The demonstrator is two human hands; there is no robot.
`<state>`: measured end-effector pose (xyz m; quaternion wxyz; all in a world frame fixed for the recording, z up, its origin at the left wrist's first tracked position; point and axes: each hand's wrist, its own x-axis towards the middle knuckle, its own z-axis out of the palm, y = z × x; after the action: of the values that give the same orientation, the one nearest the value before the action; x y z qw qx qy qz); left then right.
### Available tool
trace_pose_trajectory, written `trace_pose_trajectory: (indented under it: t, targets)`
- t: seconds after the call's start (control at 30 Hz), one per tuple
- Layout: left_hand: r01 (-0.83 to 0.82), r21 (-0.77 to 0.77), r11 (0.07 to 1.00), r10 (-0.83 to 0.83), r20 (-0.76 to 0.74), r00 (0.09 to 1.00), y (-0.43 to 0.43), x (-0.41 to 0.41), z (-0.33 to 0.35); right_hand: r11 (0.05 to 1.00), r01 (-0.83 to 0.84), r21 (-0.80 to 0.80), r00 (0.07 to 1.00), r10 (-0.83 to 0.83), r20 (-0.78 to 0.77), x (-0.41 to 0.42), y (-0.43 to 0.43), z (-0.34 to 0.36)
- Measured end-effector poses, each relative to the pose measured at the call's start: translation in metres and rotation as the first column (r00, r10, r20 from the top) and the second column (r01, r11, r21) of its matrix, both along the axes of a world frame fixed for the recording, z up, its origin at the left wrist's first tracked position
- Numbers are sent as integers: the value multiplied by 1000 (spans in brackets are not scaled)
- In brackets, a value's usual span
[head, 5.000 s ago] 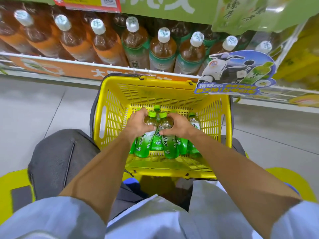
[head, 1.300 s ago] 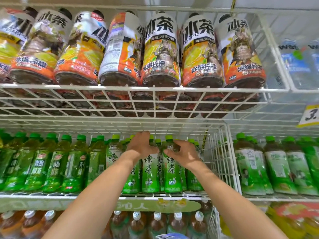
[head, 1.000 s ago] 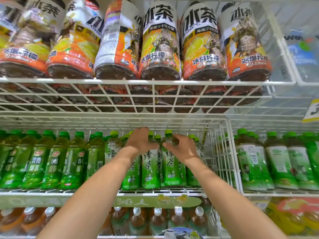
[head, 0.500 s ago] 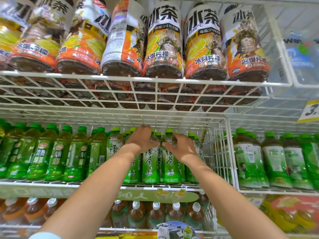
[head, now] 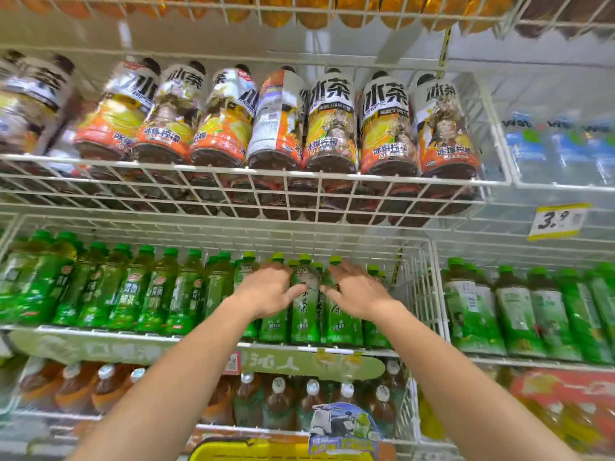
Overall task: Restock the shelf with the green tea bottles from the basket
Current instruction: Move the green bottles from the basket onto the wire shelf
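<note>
Several green tea bottles (head: 304, 314) with light green caps stand upright in the middle shelf bay. My left hand (head: 266, 291) and my right hand (head: 357, 292) reach in side by side at shoulder height of these bottles. The fingers of both hands are fairly straight and spread, with the tips touching the front bottles. Neither hand is wrapped round a bottle. The front edge of the wire shelf (head: 133, 337) runs under the row. A strip of the yellow basket (head: 233, 453) shows at the bottom edge; its contents are out of view.
Darker green tea bottles (head: 139, 291) fill the bay to the left, other green bottles (head: 519, 314) the bay to the right behind a wire divider (head: 419, 287). Large iced tea bottles (head: 332, 128) lie on the wire shelf above. Brown tea bottles (head: 279, 404) stand below.
Both hands gripped the bottle necks on the shelf half a second ago; now the fingers have loosened and straightened against the bottles. The view has tilted up and the basket rim has appeared.
</note>
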<state>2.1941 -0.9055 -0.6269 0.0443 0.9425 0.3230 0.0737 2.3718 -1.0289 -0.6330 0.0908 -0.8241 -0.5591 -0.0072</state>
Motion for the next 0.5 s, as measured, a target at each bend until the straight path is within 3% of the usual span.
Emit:
trace_pose_trajectory:
  t: [0.17, 0.33, 0.5]
  targets:
    - [43, 135, 990, -44, 5, 999, -32, -43, -13, 994, -28, -104, 990, 42, 132, -42, -29, 6]
    - [16, 164, 986, -16, -1, 1000, -65, -79, -37, 993, -96, -71, 979, 107, 176, -74, -59, -20]
    - [18, 215, 976, -38, 87, 996, -101, -101, -57, 988, -153, -32, 967, 156, 199, -96, -81, -47]
